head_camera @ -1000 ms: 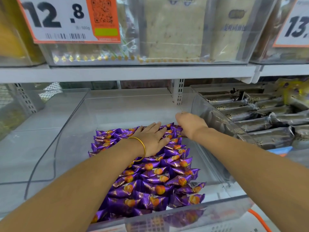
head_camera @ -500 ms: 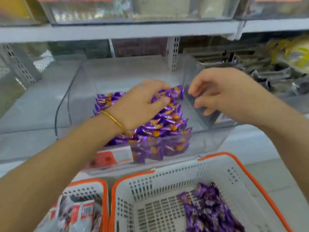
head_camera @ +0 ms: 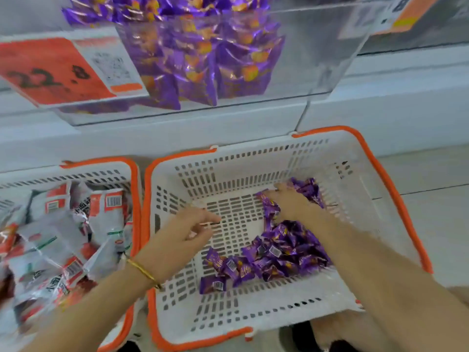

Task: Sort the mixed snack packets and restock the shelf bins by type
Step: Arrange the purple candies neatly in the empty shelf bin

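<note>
Two white baskets with orange rims sit side by side below the shelf. Right-hand basket: a loose pile of purple packets along its right and near sides, perforated floor bare in the middle. Left-hand basket: heaped white-and-red packets, touching its inner wall. Both hands are down inside the right-hand basket. Left hand, gold bangle at the wrist, hovers over the bare floor with fingers relaxed and loosely extended, nothing in it. Right hand lies palm-down on the far part of the purple pile near the basket's back right corner, fingers spread across the packets; the view is blurred there, so I cannot tell whether they have closed on any. Above, a clear shelf bin holds stacked purple packets with orange markings, pressed against its front wall. Orange price tag reading 22.8 hangs on the bin front, left of the stack.
</note>
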Available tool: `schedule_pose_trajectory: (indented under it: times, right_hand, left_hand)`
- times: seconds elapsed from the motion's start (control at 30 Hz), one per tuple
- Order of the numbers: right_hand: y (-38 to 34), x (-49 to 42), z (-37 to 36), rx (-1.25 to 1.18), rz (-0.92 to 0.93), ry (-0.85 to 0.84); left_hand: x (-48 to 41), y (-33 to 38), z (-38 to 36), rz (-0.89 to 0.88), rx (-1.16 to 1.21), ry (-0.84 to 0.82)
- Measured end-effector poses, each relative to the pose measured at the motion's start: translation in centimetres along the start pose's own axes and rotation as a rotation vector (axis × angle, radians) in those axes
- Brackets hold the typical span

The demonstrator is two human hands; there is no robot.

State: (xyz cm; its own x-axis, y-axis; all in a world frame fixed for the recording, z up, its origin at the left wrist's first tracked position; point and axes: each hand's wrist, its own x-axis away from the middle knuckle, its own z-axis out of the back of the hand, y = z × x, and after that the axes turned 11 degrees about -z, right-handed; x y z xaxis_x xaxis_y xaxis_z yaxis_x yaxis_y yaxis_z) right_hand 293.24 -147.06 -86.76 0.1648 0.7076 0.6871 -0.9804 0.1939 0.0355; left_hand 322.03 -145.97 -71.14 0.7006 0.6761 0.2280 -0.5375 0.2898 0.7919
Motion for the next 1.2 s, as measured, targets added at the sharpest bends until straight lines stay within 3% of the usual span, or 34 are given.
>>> schedule_pose_trajectory:
  times: [0.17, 0.37, 0.43, 0.5, 0.57, 0.6, 0.7, 0.87, 1.0, 1.2]
  right_hand:
    - [-1.8, -3.7, -3.0, 0.098, -0.014, -0.001]
    - [-2.0, -2.5, -6.2, -0.129, -0.024, 0.196]
    - [-2.3, -1.7, -6.4, -0.426, 0.028, 0.213]
    - [-3.3, 0.0, -4.8, -0.943, 0.010, 0.127]
    - [-4.2, 2.4, -2.0, -1.442, 0.026, -0.116]
    - [-4.6, 3.7, -0.6, -1.554, 0.078, -0.235]
    - [-5.1, 5.9, 2.3, -1.508, 0.294, -0.366]
    - [-6.1, 8.6, 4.7, -1.467, 0.417, -0.375]
    - [-6.1, 10.2, 4.8, -1.656, 0.289, -0.388]
    - [-7.0, 10.7, 5.2, -1.817, 0.108, -0.291]
  left_hand:
    - [0.3, -2.0, -2.3, 0.206, 0.102, 0.053]
    - [-2.1, -3.2, -5.7, 0.296, 0.109, 0.001]
    - [-3.2, -3.8, -6.9, 0.310, 0.189, 0.028]
    - [-4.6, -4.0, -7.3, 0.340, 0.308, 0.093]
    - [-5.9, -3.8, -7.3, 0.371, 0.419, 0.171]
    - [-6.3, -3.7, -7.0, 0.393, 0.486, 0.223]
    - [-7.7, -3.1, -6.1, 0.446, 0.725, 0.337]
    - [-6.8, -3.2, -4.3, 0.329, 0.746, 0.280]
    - [-5.4, -3.4, -3.3, 0.318, 0.896, 0.297]
    - [-4.6, -3.4, -3.6, 0.305, 0.801, 0.345]
